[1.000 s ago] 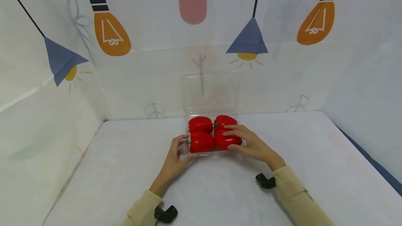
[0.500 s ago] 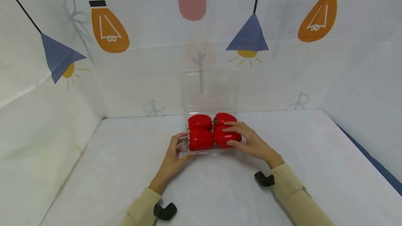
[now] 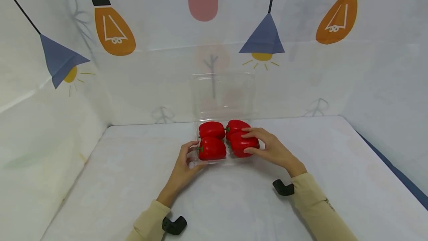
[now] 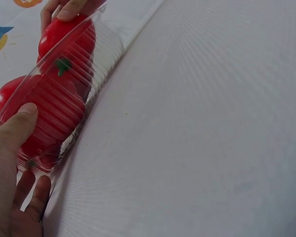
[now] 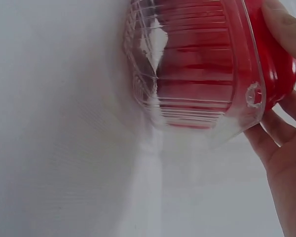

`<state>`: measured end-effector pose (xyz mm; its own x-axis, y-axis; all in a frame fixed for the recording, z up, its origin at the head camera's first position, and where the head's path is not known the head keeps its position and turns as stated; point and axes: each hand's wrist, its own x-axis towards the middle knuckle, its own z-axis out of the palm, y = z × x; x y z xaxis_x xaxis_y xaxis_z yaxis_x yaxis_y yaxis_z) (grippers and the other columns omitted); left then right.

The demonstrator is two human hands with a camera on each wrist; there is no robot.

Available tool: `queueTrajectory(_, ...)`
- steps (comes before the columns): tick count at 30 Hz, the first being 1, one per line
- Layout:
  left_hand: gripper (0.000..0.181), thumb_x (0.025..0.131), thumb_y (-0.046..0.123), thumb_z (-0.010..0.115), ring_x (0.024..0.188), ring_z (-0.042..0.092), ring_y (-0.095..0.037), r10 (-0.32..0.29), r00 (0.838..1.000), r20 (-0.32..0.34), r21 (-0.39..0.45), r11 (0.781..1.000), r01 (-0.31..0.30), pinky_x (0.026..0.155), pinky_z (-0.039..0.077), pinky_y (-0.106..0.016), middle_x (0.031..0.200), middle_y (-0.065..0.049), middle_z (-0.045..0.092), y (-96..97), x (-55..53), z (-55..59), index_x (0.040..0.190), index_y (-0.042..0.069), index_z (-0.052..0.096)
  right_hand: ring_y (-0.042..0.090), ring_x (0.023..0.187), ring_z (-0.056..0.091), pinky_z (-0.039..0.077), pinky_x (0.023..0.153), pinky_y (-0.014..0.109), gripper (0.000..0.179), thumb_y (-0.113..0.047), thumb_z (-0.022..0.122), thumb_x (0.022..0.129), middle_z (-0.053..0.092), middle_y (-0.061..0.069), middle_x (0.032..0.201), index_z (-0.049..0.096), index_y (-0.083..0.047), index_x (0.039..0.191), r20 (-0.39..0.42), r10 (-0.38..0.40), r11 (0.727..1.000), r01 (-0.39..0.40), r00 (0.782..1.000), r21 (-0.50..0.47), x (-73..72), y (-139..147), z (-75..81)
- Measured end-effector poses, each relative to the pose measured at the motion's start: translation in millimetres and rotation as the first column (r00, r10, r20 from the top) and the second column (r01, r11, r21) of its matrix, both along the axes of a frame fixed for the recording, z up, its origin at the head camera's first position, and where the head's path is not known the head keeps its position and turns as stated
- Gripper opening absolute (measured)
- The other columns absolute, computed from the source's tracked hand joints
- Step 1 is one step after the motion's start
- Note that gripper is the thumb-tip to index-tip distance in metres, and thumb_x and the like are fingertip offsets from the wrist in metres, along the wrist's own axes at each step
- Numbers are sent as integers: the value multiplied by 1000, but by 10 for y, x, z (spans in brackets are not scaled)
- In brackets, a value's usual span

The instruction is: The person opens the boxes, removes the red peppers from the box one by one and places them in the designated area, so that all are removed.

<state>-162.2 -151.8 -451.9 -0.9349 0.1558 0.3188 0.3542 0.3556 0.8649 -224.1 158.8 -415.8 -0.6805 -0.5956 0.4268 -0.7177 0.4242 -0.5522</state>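
Observation:
A clear plastic clamshell box (image 3: 219, 161) holds several red bell peppers, with its lid (image 3: 224, 96) raised at the back. My left hand (image 3: 184, 167) grips the box by its front left corner, thumb at the front wall and fingers round the left side. My right hand (image 3: 279, 154) holds the front right pepper (image 3: 243, 145) between thumb and fingers. That pepper sits slightly higher and tilted, and in the right wrist view its red side (image 5: 277, 64) shows above the box rim. The front left pepper (image 3: 212, 149), back left pepper (image 3: 211, 130) and back right pepper (image 3: 236, 125) lie inside.
The white table (image 3: 234, 203) carries the box near its far edge. Close behind stands a white backdrop (image 3: 160, 77) printed with lamps and bulbs. A dark angled piece (image 3: 174, 225) is by the left cuff, another dark piece (image 3: 283, 188) by the right cuff.
The front right pepper has shifted a little right and upward with my right hand, widening the gap to the front left pepper, whose green stem now shows more. My left hand stays at the box corner.

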Motion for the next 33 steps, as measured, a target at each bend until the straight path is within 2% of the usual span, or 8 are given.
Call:
queueTrajectory(3, 72, 79, 10, 76, 128, 46, -27, 9, 1000, -4, -14, 1000, -9, 97, 50, -31, 141, -10, 41, -2, 2, 12, 138, 4, 35, 23, 124, 49, 55, 90, 41, 47, -20, 76, 80, 53, 4, 135, 58, -17, 123, -8, 15, 1000, -15, 1000, 3, -12, 4, 21)
queueTrajectory(7, 72, 80, 11, 75, 129, 45, -29, 11, 1000, 0, -31, 999, -11, 99, 49, -36, 142, -12, 40, 1, 6, 37, 139, 3, 35, 24, 125, 49, 54, 91, 43, 44, -20, 77, 79, 52, 6, 137, 60, -15, 120, -2, 14, 1000, -14, 1000, 23, -23, 7, 46)
queueTrajectory(12, 72, 79, 10, 75, 129, 45, -29, 32, 999, 12, -38, 999, -31, 99, 49, -40, 142, -12, 40, -5, 24, 52, 139, 4, 35, 24, 125, 50, 52, 94, 42, 44, -21, 76, 80, 52, 6, 137, 59, -16, 120, 2, 8, 999, -8, 1000, 53, -37, -6, 59)
queueTrajectory(22, 72, 80, 10, 75, 130, 44, -29, 19, 999, 27, -27, 999, -19, 99, 48, -43, 142, -12, 40, 11, 34, 43, 139, 3, 35, 16, 119, 53, 52, 94, 34, 48, -25, 75, 82, 57, -1, 129, 54, -16, 124, 35, -29, 1000, 28, 999, 11, -36, 35, 94)
queueTrajectory(27, 72, 80, 9, 75, 129, 44, -29, 16, 1000, 3, -33, 999, -15, 98, 49, -40, 142, -12, 40, 11, 19, 53, 139, 3, 34, 15, 117, 54, 50, 97, 42, 52, -25, 73, 83, 56, -1, 129, 51, -16, 129, 60, -19, 999, 21, 998, -28, -62, 52, 97)
queueTrajectory(33, 73, 79, 8, 75, 128, 45, -31, -6, 1000, -19, -34, 999, 5, 95, 50, -25, 141, -16, 40, 15, 9, 52, 139, -1, 34, 16, 122, 51, 47, 100, 42, 55, -22, 73, 83, 54, -1, 133, 49, -17, 131, 88, -43, 998, 46, 995, -32, -56, 75, 82)
